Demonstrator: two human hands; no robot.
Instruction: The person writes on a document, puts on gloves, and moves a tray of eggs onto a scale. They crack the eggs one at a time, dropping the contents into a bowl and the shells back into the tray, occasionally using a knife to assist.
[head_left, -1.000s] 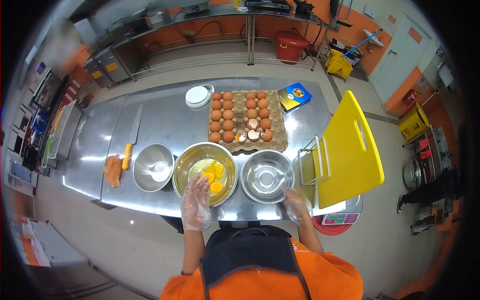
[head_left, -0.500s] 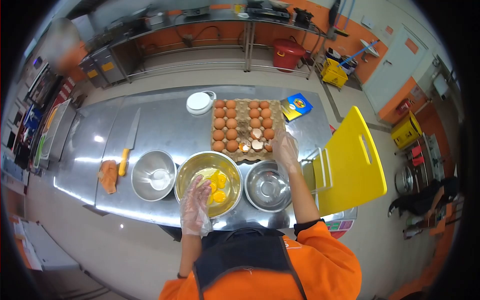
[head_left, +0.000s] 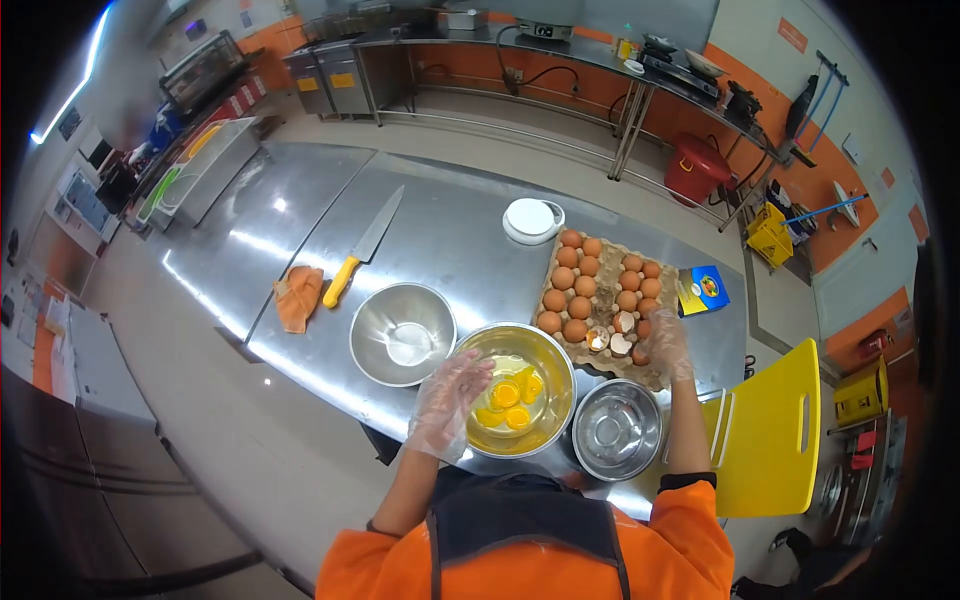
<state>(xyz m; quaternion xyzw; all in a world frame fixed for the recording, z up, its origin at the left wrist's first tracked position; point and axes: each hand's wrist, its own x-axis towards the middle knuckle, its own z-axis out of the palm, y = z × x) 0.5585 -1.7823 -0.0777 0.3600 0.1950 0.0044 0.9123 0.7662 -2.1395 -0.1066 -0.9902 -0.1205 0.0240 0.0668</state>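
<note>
Head view — right hand [head_left: 668, 345] (gloved) at eggs [head_left: 576, 308]

Three bowls [head_left: 378, 318], one knife [head_left: 366, 249], one tray [head_left: 607, 283].

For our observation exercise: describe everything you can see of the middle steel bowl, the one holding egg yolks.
The middle bowl is round, shiny metal, likely stainless steel, and the largest of three in a row. It sits upright at the near edge of the steel table, holding several orange yolks in clear liquid. The gloved left hand reaches over its near-left rim; whether it touches is unclear.
</note>
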